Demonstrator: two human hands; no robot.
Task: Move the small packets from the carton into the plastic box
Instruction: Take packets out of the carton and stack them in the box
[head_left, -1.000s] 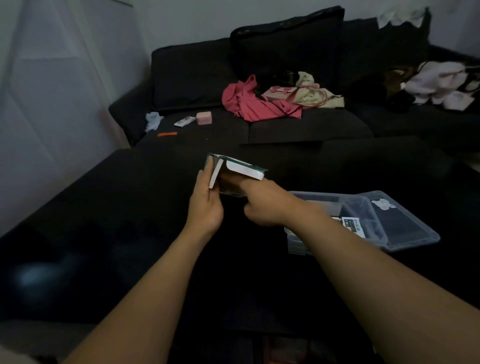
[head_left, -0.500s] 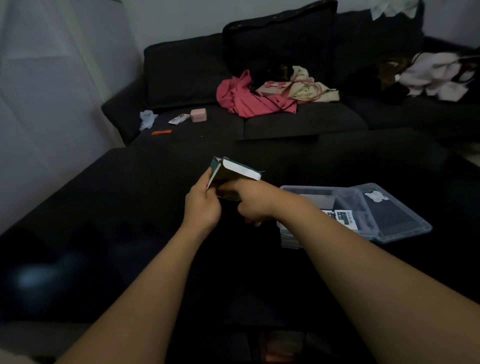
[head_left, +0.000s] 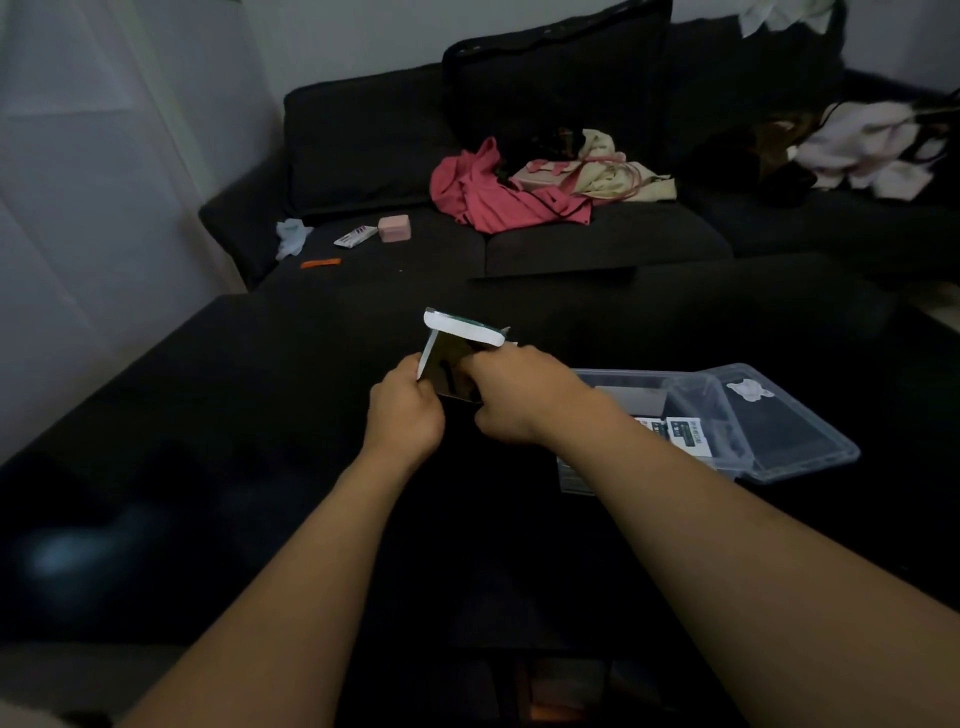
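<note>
Progress: partway, by my reading. A few packets (head_left: 684, 435) already lie in the box (head_left: 779, 462); the carton (head_left: 457, 358) is open and not yet emptied, though its contents stay hidden.
Left: the left hand (head_left: 404, 410) is curled on the carton's left edge, steadying it above the counter (head_left: 208, 415).
Right: the right hand (head_left: 524, 397) has its fingers curled at the carton's open mouth; whether they pinch a packet inside, I cannot tell.
Carton: held in the air between both hands, flap up, just left of the box.
Box: clear, lid off beside it, on the counter at right.
Left to do: draw out remaining packets and drop them in the box.
</note>
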